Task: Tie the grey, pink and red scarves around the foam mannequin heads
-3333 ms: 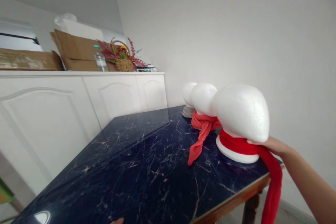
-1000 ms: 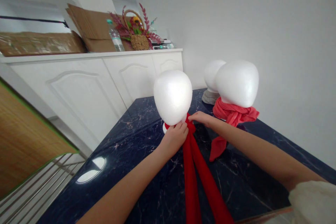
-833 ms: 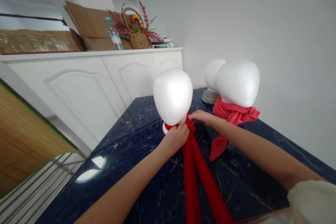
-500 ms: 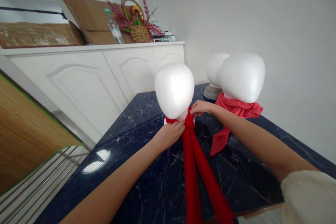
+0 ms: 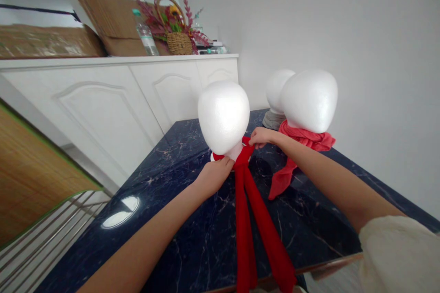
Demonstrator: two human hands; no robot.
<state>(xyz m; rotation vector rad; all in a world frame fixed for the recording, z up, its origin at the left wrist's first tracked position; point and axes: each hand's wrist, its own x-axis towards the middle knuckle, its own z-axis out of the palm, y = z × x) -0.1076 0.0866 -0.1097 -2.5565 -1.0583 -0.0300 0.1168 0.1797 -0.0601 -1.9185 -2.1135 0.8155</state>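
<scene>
A white foam head (image 5: 224,116) stands on the dark blue marbled table (image 5: 192,146). Around its neck goes a red scarf (image 5: 266,224), whose two long ends hang toward me over the table's front edge. My left hand (image 5: 216,175) is closed on the scarf at the front left of the neck. On the right side of the neck, my right hand (image 5: 261,137) pinches the scarf and holds it a little away from the foam.
To the right, a second foam head (image 5: 309,100) wears a coral scarf (image 5: 283,178). Behind it, another foam head (image 5: 277,89) has a grey scarf (image 5: 273,120). A white cabinet (image 5: 99,100) holds cardboard boxes, a bottle (image 5: 146,34) and a flower basket (image 5: 179,44).
The whole view has shifted slightly. My right hand has drawn the scarf outward from the neck, and a gap shows there. My left hand stays at the front left of the neck.
</scene>
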